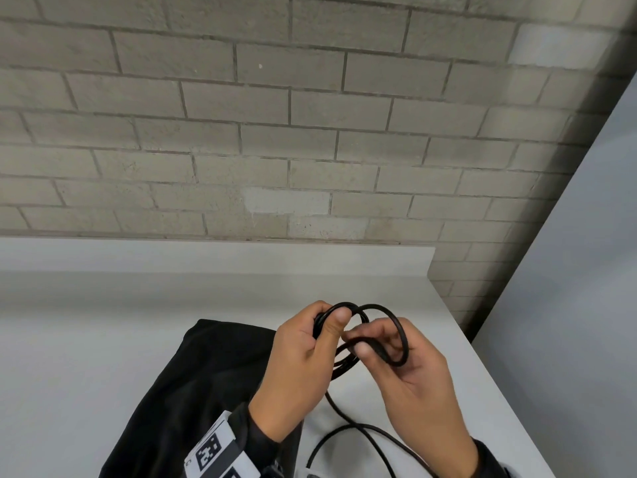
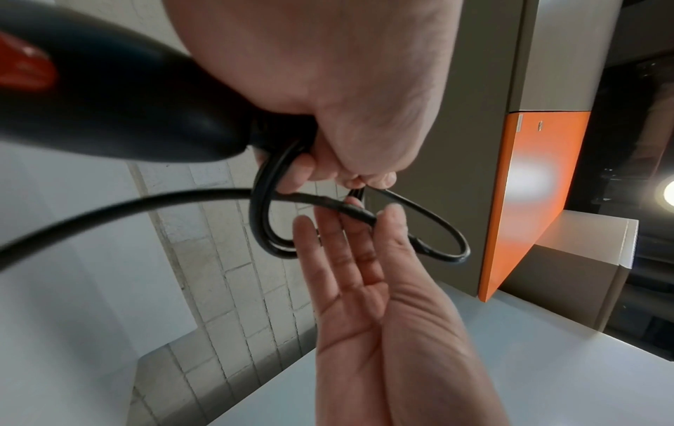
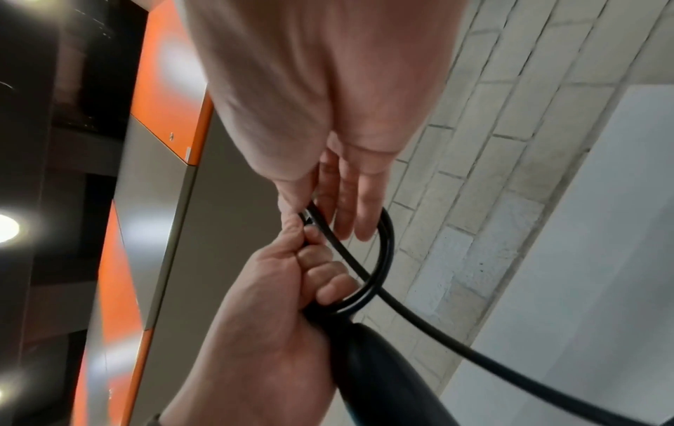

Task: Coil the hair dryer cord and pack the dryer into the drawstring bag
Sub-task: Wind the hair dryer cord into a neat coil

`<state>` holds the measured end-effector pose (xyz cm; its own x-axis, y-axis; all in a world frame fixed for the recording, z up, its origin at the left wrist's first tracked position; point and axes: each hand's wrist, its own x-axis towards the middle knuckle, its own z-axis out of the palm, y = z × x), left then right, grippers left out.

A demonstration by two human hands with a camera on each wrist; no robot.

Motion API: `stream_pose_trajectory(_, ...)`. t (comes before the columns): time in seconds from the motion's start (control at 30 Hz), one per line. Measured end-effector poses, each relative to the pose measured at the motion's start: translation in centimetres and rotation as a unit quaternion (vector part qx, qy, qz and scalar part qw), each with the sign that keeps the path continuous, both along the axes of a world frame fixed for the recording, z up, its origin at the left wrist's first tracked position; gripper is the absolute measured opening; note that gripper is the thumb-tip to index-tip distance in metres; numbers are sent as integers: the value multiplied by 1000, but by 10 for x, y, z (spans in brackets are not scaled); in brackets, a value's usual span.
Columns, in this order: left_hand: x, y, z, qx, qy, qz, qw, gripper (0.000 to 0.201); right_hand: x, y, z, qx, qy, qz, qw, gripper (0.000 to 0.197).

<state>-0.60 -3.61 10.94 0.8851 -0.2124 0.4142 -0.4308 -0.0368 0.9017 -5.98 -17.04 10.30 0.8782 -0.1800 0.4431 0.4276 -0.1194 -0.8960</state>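
A black drawstring bag (image 1: 206, 384) lies crumpled on the white bench (image 1: 86, 339), toward its near edge, partly under the left forearm. Just right of it, above the bench, the left hand (image 1: 303, 360) is clenched around several loops of the black cord (image 1: 401, 334), thumb pressed over the bundle. From the head view the hair dryer itself is hidden by that hand. The left wrist view shows it: the dryer's black body (image 2: 120, 106), with a red part at its far left, juts out of the left fist (image 2: 328, 95), the cord leaving its tail end and looping below the knuckles. The right wrist view shows the same black body (image 3: 383, 374) under the fist (image 3: 269, 317).

Right of the coil, the right hand (image 1: 413, 374) pinches one loop between thumb and forefinger while the other fingers (image 2: 328, 245) stay nearly straight. Slack cord drops between the wrists and curves across the bench toward its near edge. Beyond the bench's right edge, the wrist views show an orange-and-grey cabinet (image 2: 529, 187).
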Motion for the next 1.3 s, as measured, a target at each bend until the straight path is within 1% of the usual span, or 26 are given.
stream_pose_trajectory(0.03, 1, 0, 0, -1, 2, 4, 1000, 29, -1, 0, 1, 31, -6, 10, 999, 15)
stream_pose_trajectory(0.1, 3, 1, -1, 1, 4, 14, 1000, 30, -1, -2, 1, 96, 5, 29, 995, 39)
stream_pose_trajectory(0.13, 3, 1, -1, 3, 5, 18, 1000, 30, -2, -2, 4, 125, 9, 33, 992, 45)
stream_pose_trajectory(0.23, 4, 1, -1, 7, 2, 24, 1000, 29, -5, -7, 11, 154, 12, 46, 987, 47)
stream_pose_trajectory(0.4, 6, 1, 0, 7, -3, 33, 999, 31, -14, -16, 19, 149, 32, 83, 985, 44)
stream_pose_trajectory(0.47, 7, 2, -1, 6, -1, 33, 999, 34, -18, -22, 26, 165, 68, 104, 979, 47)
stream_pose_trajectory(0.57, 9, 3, -2, 2, 10, 33, 999, 38, -25, -40, 41, 157, 153, 132, 967, 54)
stream_pose_trajectory(0.67, 12, 6, -1, 9, 3, 39, 999, 33, -35, -62, 58, 178, 221, 163, 945, 59)
stream_pose_trajectory(0.73, 13, 8, 2, 11, -6, 50, 999, 30, -42, -72, 62, 200, 249, 201, 926, 64)
stream_pose_trajectory(0.8, 17, 11, 4, 5, -3, 61, 998, 29, -45, -75, 55, 221, 254, 243, 910, 68)
stream_pose_trajectory(0.83, 19, 13, 4, -1, 3, 65, 998, 29, -44, -76, 46, 223, 244, 270, 904, 67)
stream_pose_trajectory(0.97, 23, 19, 3, -17, 13, 67, 997, 26, -45, -69, -2, 223, 213, 345, 887, 55)
stream_pose_trajectory(1.0, 23, 20, 3, -18, 14, 67, 997, 25, -46, -64, -15, 214, 225, 336, 889, 54)
stream_pose_trajectory(1.07, 24, 21, 3, -12, 11, 67, 998, 26, -48, -52, -33, 205, 267, 284, 898, 57)
stream_pose_trajectory(1.1, 24, 20, 2, -7, 7, 69, 998, 27, -52, -48, -42, 188, 276, 302, 893, 52)
stream_pose_trajectory(1.17, 25, 20, 1, 0, -5, 73, 997, 27, -56, -43, -45, 83, 299, 340, 888, 41)
stream_pose_trajectory(1.2, 25, 19, 1, 2, -10, 71, 997, 26, -53, -43, -46, 40, 314, 321, 893, 41)
stream_pose_trajectory(1.23, 25, 18, 1, 4, -15, 67, 998, 23, -55, -42, -44, 31, 333, 317, 888, 45)
stream_pose_trajectory(1.27, 24, 18, 0, 7, -20, 64, 998, 22, -57, -37, -44, 70, 338, 321, 882, 56)
stream_pose_trajectory(1.3, 23, 17, -1, 9, -25, 60, 998, 22, -59, -41, -47, 112, 306, 285, 902, 66)
